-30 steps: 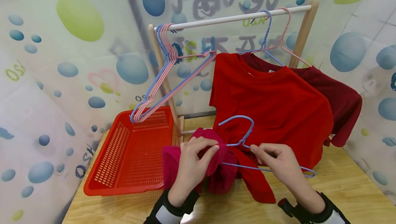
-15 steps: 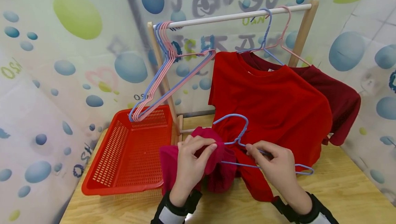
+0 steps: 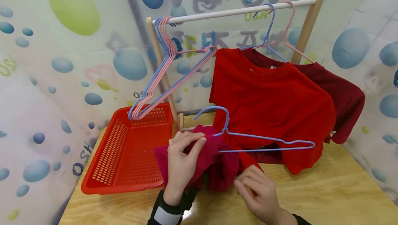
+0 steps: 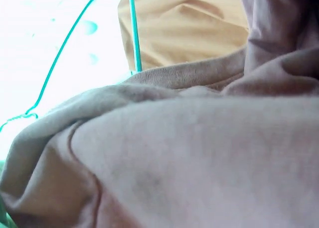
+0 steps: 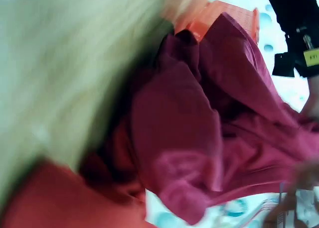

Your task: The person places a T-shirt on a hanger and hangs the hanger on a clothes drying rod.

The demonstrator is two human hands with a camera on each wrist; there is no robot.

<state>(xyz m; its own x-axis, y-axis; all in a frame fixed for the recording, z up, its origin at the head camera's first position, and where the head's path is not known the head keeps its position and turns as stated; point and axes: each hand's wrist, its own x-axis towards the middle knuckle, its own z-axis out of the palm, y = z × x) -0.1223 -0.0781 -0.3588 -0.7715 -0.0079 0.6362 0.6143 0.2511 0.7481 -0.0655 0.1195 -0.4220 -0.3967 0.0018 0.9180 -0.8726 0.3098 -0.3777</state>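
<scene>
My left hand pinches a magenta garment near its neckline, where the left arm of a blue hanger goes into the cloth. The hanger's hook stands up above the garment, and its right arm sticks out bare in front of a red T-shirt. Below the hanger, my right hand hovers with loosely curled fingers beside the garment's lower edge; nothing shows in its grasp. Pale-looking cloth fills the left wrist view and hides the left fingers. In the right wrist view the magenta garment hangs in folds.
A wooden rack with a white bar stands behind. Several pink and blue hangers hang at its left end, above a red plastic basket. A dark red shirt hangs behind the red one. The wooden table lies below.
My right hand has let go of the hanger's right arm and dropped toward the garment's lower edge. The hanger has shifted left and up, its hook now nearer my left hand, which keeps its pinch.
</scene>
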